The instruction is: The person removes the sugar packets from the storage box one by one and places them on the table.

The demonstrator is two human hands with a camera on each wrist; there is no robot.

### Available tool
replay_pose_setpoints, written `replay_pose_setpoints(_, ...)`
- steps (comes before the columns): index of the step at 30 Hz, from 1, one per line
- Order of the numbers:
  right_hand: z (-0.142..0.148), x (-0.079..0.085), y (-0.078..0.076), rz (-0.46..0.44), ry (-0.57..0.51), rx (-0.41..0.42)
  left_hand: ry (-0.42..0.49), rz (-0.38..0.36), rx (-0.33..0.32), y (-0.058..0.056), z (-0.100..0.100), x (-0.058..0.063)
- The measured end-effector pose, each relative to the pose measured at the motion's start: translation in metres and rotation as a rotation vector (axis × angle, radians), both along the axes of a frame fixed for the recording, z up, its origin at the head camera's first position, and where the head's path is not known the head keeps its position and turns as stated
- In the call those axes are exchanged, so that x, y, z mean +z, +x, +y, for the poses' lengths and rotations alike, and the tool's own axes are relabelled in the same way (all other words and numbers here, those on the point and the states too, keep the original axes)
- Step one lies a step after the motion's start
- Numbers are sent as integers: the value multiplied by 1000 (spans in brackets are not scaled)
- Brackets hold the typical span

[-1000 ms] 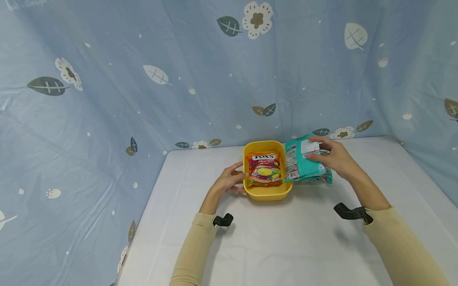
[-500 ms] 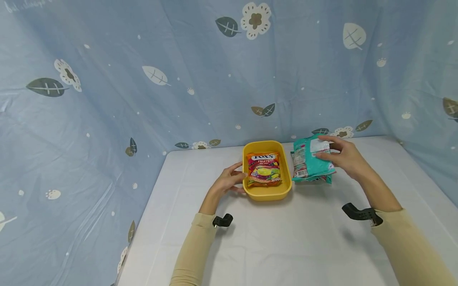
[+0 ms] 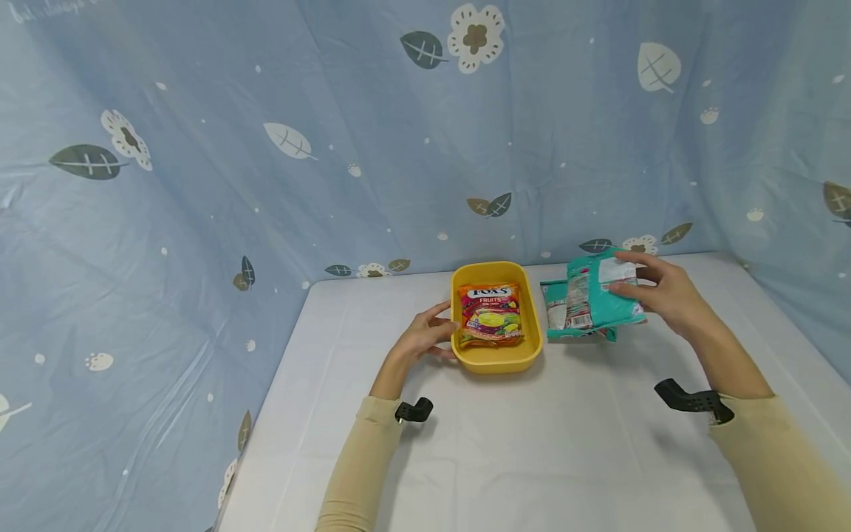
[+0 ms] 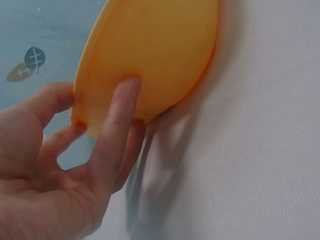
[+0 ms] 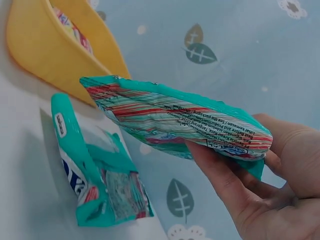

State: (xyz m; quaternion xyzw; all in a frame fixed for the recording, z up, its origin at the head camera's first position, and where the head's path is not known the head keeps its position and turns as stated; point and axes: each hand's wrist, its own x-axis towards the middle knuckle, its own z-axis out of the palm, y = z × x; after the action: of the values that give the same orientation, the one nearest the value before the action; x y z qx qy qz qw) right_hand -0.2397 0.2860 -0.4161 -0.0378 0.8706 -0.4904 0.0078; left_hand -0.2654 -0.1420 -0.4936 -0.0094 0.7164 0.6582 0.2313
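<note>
A yellow tub (image 3: 495, 358) sits at the middle back of the white table, with an orange Fox's Fruits candy bag (image 3: 490, 315) lying in it. My left hand (image 3: 425, 334) touches the tub's left wall (image 4: 150, 55) with straight fingers (image 4: 116, 125). My right hand (image 3: 665, 292) grips a teal candy bag (image 3: 592, 299) and holds it above the table, right of the tub. In the right wrist view that bag (image 5: 180, 120) is pinched between thumb and fingers (image 5: 225, 172). A second teal bag (image 5: 95, 185) lies on the table beneath it.
The white table (image 3: 532, 458) is edged at the back and sides by a blue cloth with leaves and flowers (image 3: 332, 148). Black wrist camera mounts (image 3: 691, 403) sit on both sleeves.
My right hand has carried the teal bag to the right, away from the tub's rim, and lifted it slightly. The left hand and the tub have stayed put.
</note>
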Motion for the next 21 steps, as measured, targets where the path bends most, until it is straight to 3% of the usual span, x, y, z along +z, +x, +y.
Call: replay_pose_setpoints(21, 38, -8, 1, -29, 5, -48, 1, -3, -2, 0, -2, -1)
